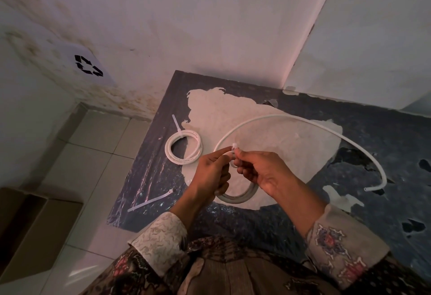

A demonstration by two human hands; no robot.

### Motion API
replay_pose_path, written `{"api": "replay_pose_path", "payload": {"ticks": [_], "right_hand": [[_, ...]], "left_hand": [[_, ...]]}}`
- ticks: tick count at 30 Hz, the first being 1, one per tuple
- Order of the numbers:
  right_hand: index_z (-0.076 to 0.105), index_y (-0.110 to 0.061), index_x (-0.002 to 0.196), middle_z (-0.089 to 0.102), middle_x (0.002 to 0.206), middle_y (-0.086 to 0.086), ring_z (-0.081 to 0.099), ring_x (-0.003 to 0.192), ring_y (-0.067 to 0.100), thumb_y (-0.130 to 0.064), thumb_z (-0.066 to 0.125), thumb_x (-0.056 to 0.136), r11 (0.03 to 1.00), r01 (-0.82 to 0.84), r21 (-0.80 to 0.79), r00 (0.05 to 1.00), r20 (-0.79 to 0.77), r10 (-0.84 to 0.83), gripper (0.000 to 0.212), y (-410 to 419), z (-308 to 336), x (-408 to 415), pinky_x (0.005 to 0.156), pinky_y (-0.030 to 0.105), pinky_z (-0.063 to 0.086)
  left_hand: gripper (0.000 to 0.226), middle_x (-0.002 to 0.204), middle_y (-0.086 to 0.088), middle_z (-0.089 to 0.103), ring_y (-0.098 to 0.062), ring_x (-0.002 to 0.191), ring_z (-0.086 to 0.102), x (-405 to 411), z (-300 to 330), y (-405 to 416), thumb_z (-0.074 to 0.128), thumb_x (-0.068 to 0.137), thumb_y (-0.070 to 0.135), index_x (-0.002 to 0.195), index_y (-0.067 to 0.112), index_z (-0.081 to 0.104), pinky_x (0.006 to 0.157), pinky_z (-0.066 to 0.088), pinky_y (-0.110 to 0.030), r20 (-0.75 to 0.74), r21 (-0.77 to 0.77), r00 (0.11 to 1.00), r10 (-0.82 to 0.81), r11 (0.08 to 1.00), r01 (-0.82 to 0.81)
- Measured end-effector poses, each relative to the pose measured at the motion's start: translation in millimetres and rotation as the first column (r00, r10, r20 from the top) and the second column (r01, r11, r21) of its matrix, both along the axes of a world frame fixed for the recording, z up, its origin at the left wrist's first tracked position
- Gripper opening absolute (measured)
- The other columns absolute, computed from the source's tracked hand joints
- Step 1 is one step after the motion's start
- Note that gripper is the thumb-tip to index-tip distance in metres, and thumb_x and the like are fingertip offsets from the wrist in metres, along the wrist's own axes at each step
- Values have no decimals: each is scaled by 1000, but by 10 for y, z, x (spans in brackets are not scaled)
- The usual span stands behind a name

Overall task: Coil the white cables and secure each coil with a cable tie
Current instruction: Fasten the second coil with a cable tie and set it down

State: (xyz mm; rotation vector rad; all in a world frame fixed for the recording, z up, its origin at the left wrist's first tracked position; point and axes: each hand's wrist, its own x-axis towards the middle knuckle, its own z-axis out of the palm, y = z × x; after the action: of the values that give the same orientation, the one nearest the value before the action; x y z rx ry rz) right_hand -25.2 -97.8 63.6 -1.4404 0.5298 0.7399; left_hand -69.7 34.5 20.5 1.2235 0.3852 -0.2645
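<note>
Both hands, left hand [211,166] and right hand [261,171], are pinching the springy white cable [279,118] coil, seemingly fastening a cable tie [235,146]; gripping the crossing is stopping it unwinding.

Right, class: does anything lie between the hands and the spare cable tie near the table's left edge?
Nothing visible does. The spare cable tie lies on bare tabletop just left of the left hand. Both hands, the right hand too, hold the cable being coiled.
</note>
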Motion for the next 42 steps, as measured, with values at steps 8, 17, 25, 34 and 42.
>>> {"api": "replay_pose_path", "payload": {"ticks": [8,17,25,34,42], "right_hand": [[75,-7,92,78,73,8,72,59,15,-24,79,85,980,29,-196,979,206,12,19,-56,-28,66,58,21,58],[80,-13,90,77,83,7,66,73,14,-15,71,91,929,-264,-258,929,193,317,10,-201,5,296,67,25,54],[80,-13,93,76,88,3,63,73,15,-15,68,92,846,-356,-397,820,301,487,12,-121,30,592,61,21,50],[77,-22,84,72,72,-11,65,69,9,-16,68,92,815,-354,-458,754,375,539,14,26,-1,635,59,18,53],[80,-9,85,75,91,20,63,76,23,-5,69,87,869,-383,-312,846,260,466,11,-4,-58,674,75,34,59]], "left_hand": [[29,53,4,21,-13,42,17,9,0,-52,50,105,17,125,24,68,43,17,-24,2,173,994,-106,979,104],[28,66,-8,13,-17,48,11,34,-84,-12,51,102,14,118,16,75,41,15,-24,-76,66,988,-135,988,140],[29,71,-7,10,-16,51,9,139,-14,20,48,101,15,118,12,72,42,11,-24,-172,-43,976,-133,991,127],[47,62,-4,20,-15,48,14,283,-5,89,55,97,53,77,11,57,43,16,-26,-232,-30,961,-149,989,146],[41,63,-1,20,-16,52,10,364,-92,149,60,94,54,89,13,59,49,9,-31,-308,-56,925,-222,975,215]]}}
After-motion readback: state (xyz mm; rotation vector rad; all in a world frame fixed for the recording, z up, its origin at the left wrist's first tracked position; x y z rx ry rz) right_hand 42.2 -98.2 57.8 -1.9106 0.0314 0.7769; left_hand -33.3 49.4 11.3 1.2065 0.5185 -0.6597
